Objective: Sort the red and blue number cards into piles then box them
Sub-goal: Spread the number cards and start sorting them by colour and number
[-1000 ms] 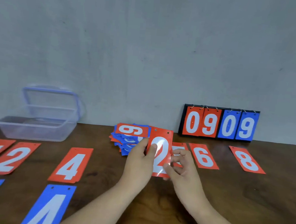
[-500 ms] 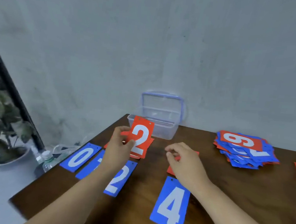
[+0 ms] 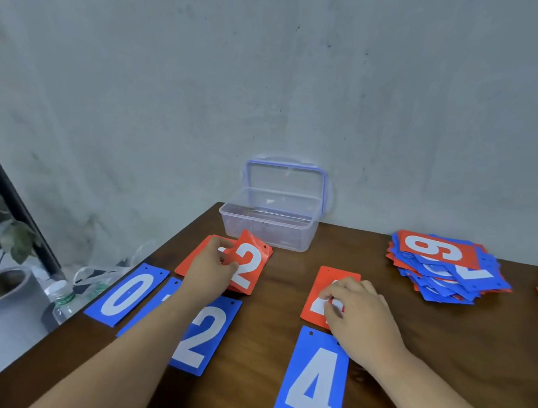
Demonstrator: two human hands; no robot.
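Left hand (image 3: 214, 272) pinched red 2 card (image 3: 249, 265) over red pile (image 3: 194, 257), 12 o'clock of blue 2 card (image 3: 203, 340); needed laying flat, corners squared. Right hand (image 3: 360, 319) curled on red card (image 3: 335, 282), grip unclear.

desk (image 3: 464, 350) reads as dark wood, smooth, slight sheen. red 2 card (image 3: 250, 261) looks like thin glossy plastic, catching glare. blue 4 card (image 3: 311, 384) same smooth stock, flatter finish. box (image 3: 268, 233) is clear plastic. wall (image 3: 275, 71) is matt, rough, mottled.
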